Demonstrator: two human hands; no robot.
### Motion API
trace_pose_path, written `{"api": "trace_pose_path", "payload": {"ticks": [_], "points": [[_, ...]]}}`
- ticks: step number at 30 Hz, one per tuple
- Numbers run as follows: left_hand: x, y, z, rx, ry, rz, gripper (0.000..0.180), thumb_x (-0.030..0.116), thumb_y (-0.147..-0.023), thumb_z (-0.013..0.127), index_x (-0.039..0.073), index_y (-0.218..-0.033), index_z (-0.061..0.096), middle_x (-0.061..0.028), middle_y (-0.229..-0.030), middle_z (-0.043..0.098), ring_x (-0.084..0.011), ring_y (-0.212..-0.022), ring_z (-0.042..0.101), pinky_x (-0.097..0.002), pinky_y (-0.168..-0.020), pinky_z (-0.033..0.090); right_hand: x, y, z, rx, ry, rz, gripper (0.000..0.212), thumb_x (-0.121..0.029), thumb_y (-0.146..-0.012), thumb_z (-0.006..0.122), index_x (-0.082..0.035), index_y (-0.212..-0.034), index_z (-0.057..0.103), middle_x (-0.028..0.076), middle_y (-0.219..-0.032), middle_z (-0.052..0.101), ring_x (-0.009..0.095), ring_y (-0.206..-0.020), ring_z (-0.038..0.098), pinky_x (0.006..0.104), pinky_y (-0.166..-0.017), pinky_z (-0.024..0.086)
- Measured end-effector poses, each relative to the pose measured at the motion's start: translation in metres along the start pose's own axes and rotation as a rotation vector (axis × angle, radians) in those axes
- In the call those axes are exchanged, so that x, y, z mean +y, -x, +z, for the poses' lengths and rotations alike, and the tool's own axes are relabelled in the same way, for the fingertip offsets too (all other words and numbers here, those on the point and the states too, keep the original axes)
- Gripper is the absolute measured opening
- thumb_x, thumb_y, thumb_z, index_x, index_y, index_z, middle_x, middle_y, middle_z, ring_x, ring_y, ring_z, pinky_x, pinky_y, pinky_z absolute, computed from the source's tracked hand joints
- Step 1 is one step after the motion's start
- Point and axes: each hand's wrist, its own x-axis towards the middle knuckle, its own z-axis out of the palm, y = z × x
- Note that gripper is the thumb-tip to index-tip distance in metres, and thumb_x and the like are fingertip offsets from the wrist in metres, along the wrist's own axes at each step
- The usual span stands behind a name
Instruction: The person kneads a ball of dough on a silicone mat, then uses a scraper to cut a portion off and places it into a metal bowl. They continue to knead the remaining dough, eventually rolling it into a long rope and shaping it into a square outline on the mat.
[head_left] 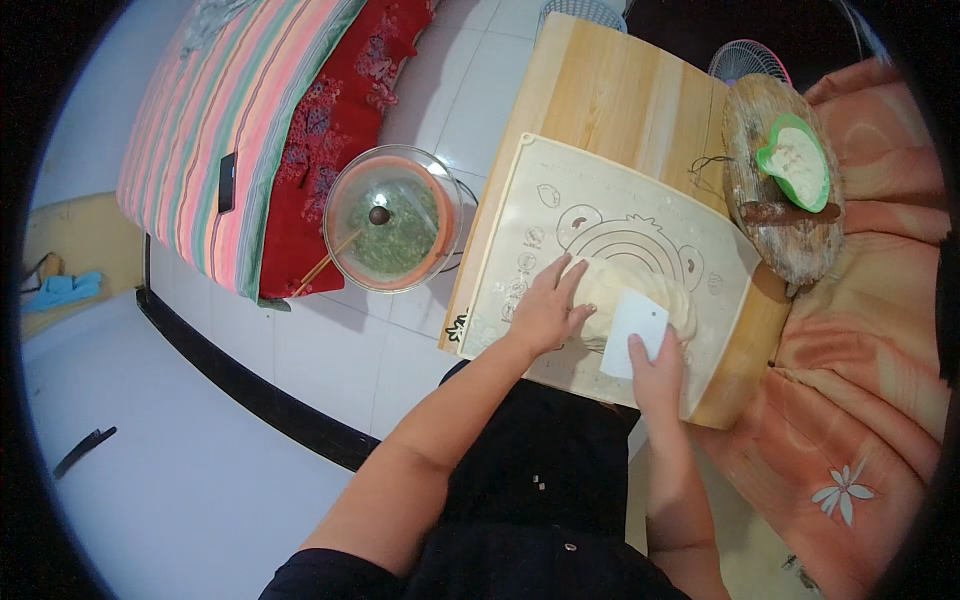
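Note:
A pale lump of dough (600, 283) lies on a cream kneading mat (500, 240) printed with a bear's face. My left hand (545, 312) rests against the dough's left side, its fingers stretched out and apart. In my right hand (657, 373) is a white dough scraper (637, 325), a flat card with a small hole near one corner. The scraper overlaps the near right part of the dough and hides some of it. Whether its edge cuts into the dough, I cannot tell.
The mat covers the near part of a wooden table (600, 90). At right, a round floury board (755, 130) bears a green bowl of flour (800, 165) and a dark rolling pin (790, 214). Left of the table stands a glass-lidded pot (395, 230) with chopsticks (320, 268) beside it.

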Motion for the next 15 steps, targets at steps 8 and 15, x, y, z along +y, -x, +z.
{"api": "trace_pose_path", "payload": {"ticks": [8,15], "points": [[-0.025,-0.006,-0.001,-0.077,0.064,0.047,0.087,0.032,-0.072,0.078,0.010,-0.142,0.031,-0.0220,-0.137,0.037,-0.0400,-0.121,0.044,-0.0450,-0.099,0.042,-0.011,-0.022,0.032,-0.065,0.480,0.044,0.036,-0.022,-0.092,0.051,0.000,-0.119,0.041,0.027,-0.094,0.064,0.044,-0.089,0.061,0.0518,-0.077,0.047],[-0.001,-0.006,-0.015,-0.226,0.068,-0.185,0.087,0.026,-0.069,0.080,0.013,-0.141,0.033,-0.0203,-0.138,0.034,-0.0406,-0.117,0.047,-0.0467,-0.096,0.045,-0.029,-0.028,0.051,-0.020,0.588,0.111,0.035,-0.017,-0.091,0.049,0.001,-0.120,0.040,0.026,-0.096,0.063,0.046,-0.087,0.061,0.0527,-0.079,0.046]]}}
